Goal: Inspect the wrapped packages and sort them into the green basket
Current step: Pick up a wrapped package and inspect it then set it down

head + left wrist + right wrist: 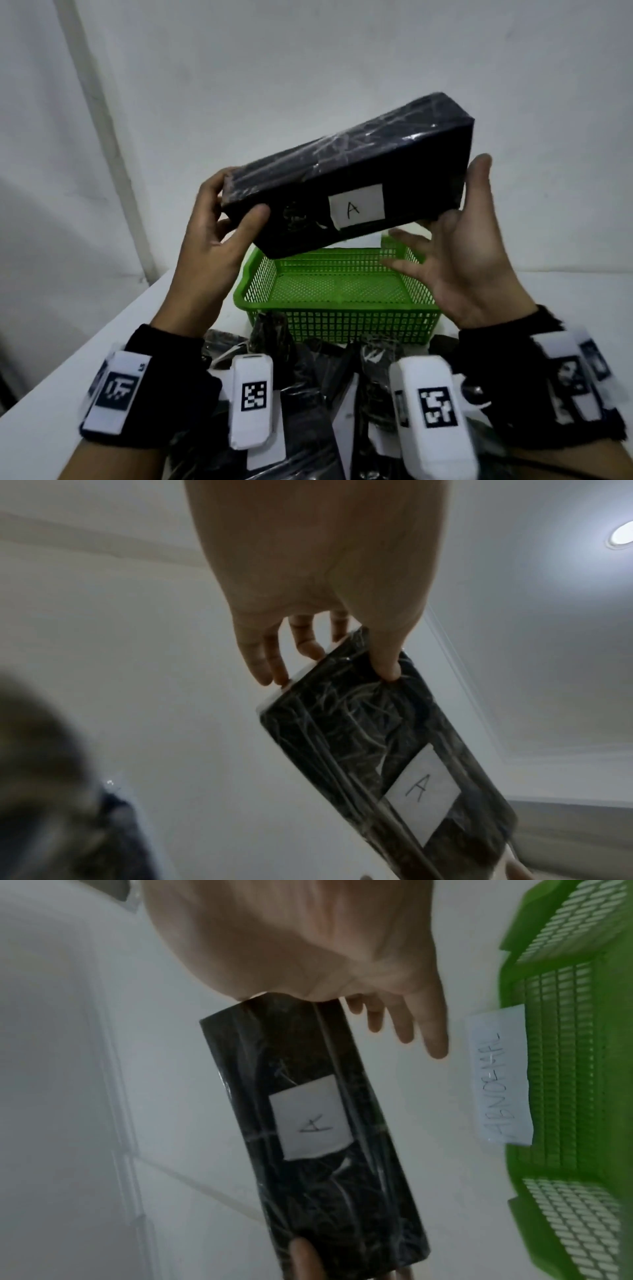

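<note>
Head view: package [346, 171] held tilted in the air above the far side of the basket [337, 294]. Left hand [219, 226] pinches its left end; right hand [459, 246], fingers spread, props the right end. Stiff box, probably light, slick film: grip both ends

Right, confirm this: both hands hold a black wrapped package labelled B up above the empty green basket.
Wrong in one respect: the white label reads A, not B, as the head view shows. The rest holds: the left hand and right hand hold the black wrapped package above the empty green basket.
</note>
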The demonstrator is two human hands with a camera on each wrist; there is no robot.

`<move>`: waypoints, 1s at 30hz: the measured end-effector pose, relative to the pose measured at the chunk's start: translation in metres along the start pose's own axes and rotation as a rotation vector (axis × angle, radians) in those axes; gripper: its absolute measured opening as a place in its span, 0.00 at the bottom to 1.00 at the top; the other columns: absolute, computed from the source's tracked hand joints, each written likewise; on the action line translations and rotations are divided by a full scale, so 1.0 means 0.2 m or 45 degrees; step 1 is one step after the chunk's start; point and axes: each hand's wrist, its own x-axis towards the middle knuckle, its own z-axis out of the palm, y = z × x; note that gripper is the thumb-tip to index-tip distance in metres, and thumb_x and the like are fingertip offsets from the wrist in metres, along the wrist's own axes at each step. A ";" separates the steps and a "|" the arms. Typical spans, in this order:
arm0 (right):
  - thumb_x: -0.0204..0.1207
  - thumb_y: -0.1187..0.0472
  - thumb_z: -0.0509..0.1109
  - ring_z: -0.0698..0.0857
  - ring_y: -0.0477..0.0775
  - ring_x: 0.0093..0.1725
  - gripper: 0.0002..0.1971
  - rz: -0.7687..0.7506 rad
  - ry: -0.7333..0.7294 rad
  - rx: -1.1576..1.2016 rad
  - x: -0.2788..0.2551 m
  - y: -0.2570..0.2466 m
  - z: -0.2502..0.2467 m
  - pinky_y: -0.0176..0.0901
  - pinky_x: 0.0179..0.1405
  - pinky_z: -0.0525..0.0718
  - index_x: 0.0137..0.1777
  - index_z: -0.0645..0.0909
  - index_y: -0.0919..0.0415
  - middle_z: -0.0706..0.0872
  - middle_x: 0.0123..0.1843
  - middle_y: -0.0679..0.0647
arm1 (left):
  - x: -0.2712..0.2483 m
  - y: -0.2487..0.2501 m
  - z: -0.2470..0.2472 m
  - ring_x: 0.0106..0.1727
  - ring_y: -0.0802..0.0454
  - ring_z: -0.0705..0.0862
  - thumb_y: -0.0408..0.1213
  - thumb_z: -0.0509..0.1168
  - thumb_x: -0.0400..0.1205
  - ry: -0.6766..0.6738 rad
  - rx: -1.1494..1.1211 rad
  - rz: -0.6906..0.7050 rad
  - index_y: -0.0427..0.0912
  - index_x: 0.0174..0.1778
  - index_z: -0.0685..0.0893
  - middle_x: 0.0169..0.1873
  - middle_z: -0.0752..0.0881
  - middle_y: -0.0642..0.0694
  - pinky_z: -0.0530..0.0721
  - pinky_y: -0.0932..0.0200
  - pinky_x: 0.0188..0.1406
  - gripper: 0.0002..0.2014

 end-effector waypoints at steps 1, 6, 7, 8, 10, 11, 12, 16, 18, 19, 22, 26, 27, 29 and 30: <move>0.83 0.28 0.47 0.83 0.63 0.70 0.35 -0.076 0.056 -0.014 0.00 0.01 0.02 0.67 0.66 0.82 0.83 0.69 0.45 0.81 0.77 0.51 | 0.00 0.00 0.01 0.53 0.65 0.87 0.45 0.69 0.81 0.003 -0.029 -0.041 0.52 0.70 0.76 0.58 0.87 0.57 0.87 0.60 0.53 0.21; 0.79 0.59 0.76 0.94 0.57 0.47 0.23 -0.349 0.192 -0.169 0.02 0.02 -0.07 0.53 0.51 0.93 0.67 0.67 0.56 0.89 0.61 0.58 | 0.10 0.03 0.07 0.47 0.66 0.87 0.47 0.59 0.88 -0.058 -0.039 -0.247 0.52 0.66 0.81 0.50 0.89 0.59 0.85 0.67 0.38 0.13; 0.78 0.60 0.78 0.94 0.54 0.46 0.27 -0.393 0.211 -0.222 0.03 0.00 -0.10 0.53 0.51 0.93 0.70 0.66 0.53 0.88 0.60 0.56 | 0.13 0.05 0.09 0.46 0.66 0.87 0.46 0.57 0.89 -0.085 -0.017 -0.268 0.52 0.65 0.82 0.48 0.90 0.59 0.84 0.68 0.37 0.12; 0.76 0.60 0.79 0.93 0.52 0.48 0.31 -0.444 0.242 -0.301 0.05 -0.01 -0.15 0.54 0.52 0.93 0.72 0.65 0.51 0.87 0.58 0.52 | 0.16 0.07 0.12 0.44 0.68 0.87 0.45 0.57 0.90 -0.122 0.012 -0.272 0.51 0.64 0.82 0.45 0.90 0.60 0.84 0.70 0.37 0.12; 0.70 0.53 0.83 0.91 0.49 0.55 0.35 -0.517 0.282 -0.529 0.08 -0.04 -0.22 0.59 0.56 0.92 0.72 0.67 0.45 0.87 0.57 0.46 | 0.21 0.11 0.19 0.41 0.69 0.87 0.43 0.56 0.90 -0.209 0.088 -0.240 0.49 0.63 0.82 0.43 0.90 0.60 0.83 0.70 0.35 0.11; 0.67 0.49 0.83 0.90 0.49 0.57 0.35 -0.514 0.307 -0.616 0.10 -0.05 -0.27 0.59 0.55 0.91 0.71 0.69 0.44 0.87 0.58 0.46 | 0.23 0.12 0.25 0.40 0.67 0.87 0.42 0.57 0.90 -0.257 0.131 -0.228 0.48 0.65 0.81 0.42 0.89 0.58 0.83 0.68 0.35 0.12; 0.66 0.46 0.83 0.90 0.50 0.57 0.34 -0.499 0.330 -0.656 0.12 -0.06 -0.29 0.56 0.51 0.92 0.71 0.71 0.45 0.87 0.60 0.47 | 0.25 0.13 0.27 0.40 0.63 0.87 0.42 0.59 0.90 -0.283 0.166 -0.228 0.47 0.69 0.79 0.43 0.88 0.56 0.84 0.65 0.37 0.13; 0.73 0.46 0.80 0.92 0.54 0.42 0.29 -0.397 0.549 -0.680 0.16 -0.13 -0.52 0.48 0.35 0.90 0.68 0.74 0.52 0.87 0.56 0.50 | 0.35 0.16 0.49 0.44 0.50 0.88 0.47 0.74 0.79 -0.389 0.366 -0.243 0.53 0.84 0.65 0.54 0.83 0.50 0.85 0.49 0.54 0.38; 0.74 0.46 0.79 0.92 0.54 0.42 0.28 -0.304 0.628 -0.722 0.18 -0.17 -0.65 0.54 0.41 0.92 0.68 0.71 0.53 0.84 0.52 0.44 | 0.37 0.18 0.63 0.45 0.50 0.91 0.48 0.78 0.74 -0.578 0.473 -0.174 0.57 0.83 0.67 0.57 0.83 0.51 0.87 0.52 0.49 0.41; 0.74 0.46 0.79 0.92 0.55 0.45 0.31 -0.260 0.638 -0.750 0.20 -0.18 -0.72 0.57 0.46 0.93 0.72 0.69 0.53 0.81 0.50 0.42 | 0.38 0.18 0.70 0.45 0.51 0.91 0.47 0.80 0.72 -0.664 0.536 -0.148 0.58 0.82 0.67 0.59 0.83 0.51 0.86 0.56 0.44 0.43; 0.68 0.43 0.81 0.91 0.57 0.51 0.49 -0.185 0.609 -0.857 0.23 -0.21 -0.91 0.61 0.55 0.91 0.84 0.57 0.43 0.83 0.54 0.44 | 0.41 0.13 0.93 0.43 0.62 0.85 0.43 0.81 0.72 -0.839 0.773 -0.088 0.50 0.84 0.63 0.56 0.83 0.55 0.77 0.71 0.40 0.47; 0.49 0.40 0.87 0.87 0.55 0.61 0.58 -0.096 0.454 -1.199 0.26 -0.27 -1.11 0.59 0.67 0.85 0.84 0.67 0.43 0.84 0.70 0.48 | 0.43 0.01 1.17 0.38 0.62 0.83 0.43 0.78 0.75 -1.027 0.889 -0.134 0.48 0.72 0.81 0.56 0.89 0.49 0.78 0.71 0.42 0.28; 0.53 0.46 0.89 0.87 0.56 0.60 0.55 -0.038 0.439 -1.282 0.27 -0.28 -1.15 0.57 0.68 0.84 0.83 0.69 0.44 0.85 0.69 0.48 | 0.43 -0.03 1.23 0.40 0.56 0.86 0.44 0.79 0.75 -1.063 0.879 -0.219 0.47 0.70 0.83 0.56 0.89 0.46 0.83 0.64 0.47 0.27; 0.58 0.51 0.90 0.88 0.59 0.60 0.48 0.018 0.478 -1.400 0.32 -0.26 -1.22 0.54 0.70 0.83 0.81 0.74 0.44 0.86 0.68 0.50 | 0.45 -0.08 1.30 0.42 0.48 0.90 0.43 0.79 0.75 -1.112 0.860 -0.360 0.44 0.68 0.84 0.53 0.89 0.44 0.89 0.53 0.51 0.25; 0.58 0.50 0.90 0.89 0.60 0.59 0.46 0.028 0.506 -1.419 0.35 -0.25 -1.26 0.55 0.70 0.83 0.79 0.76 0.45 0.87 0.68 0.51 | 0.46 -0.10 1.35 0.44 0.47 0.91 0.43 0.79 0.75 -1.155 0.898 -0.385 0.44 0.67 0.84 0.52 0.89 0.45 0.89 0.52 0.53 0.25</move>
